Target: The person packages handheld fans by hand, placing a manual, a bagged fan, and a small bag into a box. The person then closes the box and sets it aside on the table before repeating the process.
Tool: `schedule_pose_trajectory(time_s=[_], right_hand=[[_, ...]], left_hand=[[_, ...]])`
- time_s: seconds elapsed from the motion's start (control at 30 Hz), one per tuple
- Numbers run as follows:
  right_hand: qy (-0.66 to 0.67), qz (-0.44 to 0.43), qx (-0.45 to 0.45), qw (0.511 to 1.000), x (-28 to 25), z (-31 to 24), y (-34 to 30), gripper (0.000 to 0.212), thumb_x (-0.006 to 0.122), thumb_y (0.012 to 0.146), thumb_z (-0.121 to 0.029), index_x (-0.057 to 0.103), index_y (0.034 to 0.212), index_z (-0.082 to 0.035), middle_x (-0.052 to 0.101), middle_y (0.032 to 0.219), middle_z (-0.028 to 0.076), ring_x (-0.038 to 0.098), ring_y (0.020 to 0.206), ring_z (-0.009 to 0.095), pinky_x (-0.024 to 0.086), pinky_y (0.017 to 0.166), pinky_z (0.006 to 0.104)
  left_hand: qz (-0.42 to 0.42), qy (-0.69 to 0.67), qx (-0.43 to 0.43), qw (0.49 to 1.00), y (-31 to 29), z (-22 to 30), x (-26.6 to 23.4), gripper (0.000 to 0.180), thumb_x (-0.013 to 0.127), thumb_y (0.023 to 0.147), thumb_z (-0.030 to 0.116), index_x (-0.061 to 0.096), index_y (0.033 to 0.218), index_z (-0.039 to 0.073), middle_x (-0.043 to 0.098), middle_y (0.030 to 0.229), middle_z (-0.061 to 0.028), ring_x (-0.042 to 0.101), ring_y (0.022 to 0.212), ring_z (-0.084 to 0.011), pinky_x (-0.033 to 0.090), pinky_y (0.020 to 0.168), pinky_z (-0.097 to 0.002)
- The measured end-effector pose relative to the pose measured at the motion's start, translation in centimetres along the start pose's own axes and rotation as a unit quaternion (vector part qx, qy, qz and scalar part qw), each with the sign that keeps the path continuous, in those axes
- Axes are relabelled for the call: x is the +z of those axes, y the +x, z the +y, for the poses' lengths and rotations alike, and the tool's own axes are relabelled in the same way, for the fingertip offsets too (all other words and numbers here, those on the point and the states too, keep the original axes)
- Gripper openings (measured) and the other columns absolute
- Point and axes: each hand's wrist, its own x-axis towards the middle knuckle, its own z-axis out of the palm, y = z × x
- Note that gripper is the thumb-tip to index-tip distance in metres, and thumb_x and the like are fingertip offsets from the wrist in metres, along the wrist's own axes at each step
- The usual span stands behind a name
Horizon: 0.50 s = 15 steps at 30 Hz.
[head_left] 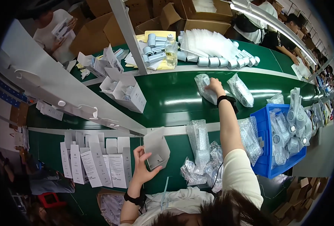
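Observation:
My left hand [142, 165] grips an open white carton [156, 145] at the edge of the green bench, its flap up and its inside facing me. My right arm is stretched out over the green belt. There my right hand [215, 87] closes on a bubble-wrapped package [203, 83], whose contents I cannot make out. Just right of it on the belt lies a second bubble-wrapped package [241, 90]. Nearer me, a long wrapped package [198, 141] rests on the bench beside a heap of crinkled clear wrap [215, 165].
White cartons [95, 165] stand in rows at left. A blue bin [263, 165] full of wrapped items is at right. Two open boxes [127, 94] sit on the belt. The upper shelf bears grey-blue cylinders [214, 62] and a clear bottle [171, 52]. A metal post [127, 34] rises ahead.

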Motion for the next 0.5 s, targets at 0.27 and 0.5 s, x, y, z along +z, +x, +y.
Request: schedule_pose_trajectory(time_s=[0.27, 0.5], right_hand=[[0.592, 0.06, -0.128, 0.794, -8.0, -7.2, -12.0, 0.071, 0.058, 0.066, 0.001, 0.024, 0.128, -0.007, 0.045, 0.117, 0.017, 0.051, 0.102, 0.027, 0.044, 0.083, 0.0331], [0.832, 0.13, -0.133, 0.523, -6.5, -18.3, -29.3, 0.072, 0.059, 0.069, 0.004, 0.023, 0.129, -0.014, 0.038, 0.122, 0.009, 0.042, 0.111, 0.021, 0.038, 0.091, 0.0346]], left_hand=[[-0.003, -0.017, -0.047, 0.999, 2.3, -0.5, 1.4, 0.068, 0.078, 0.057, 0.011, 0.03, 0.106, 0.012, 0.033, 0.119, -0.0181, 0.042, 0.107, -0.0302, 0.036, 0.089, -0.0375], [0.07, -0.084, -0.067, 0.992, 1.6, -0.5, 2.9, 0.071, 0.077, 0.059, 0.006, 0.022, 0.104, 0.008, 0.034, 0.121, -0.0184, 0.043, 0.107, -0.0334, 0.037, 0.089, -0.0394]])
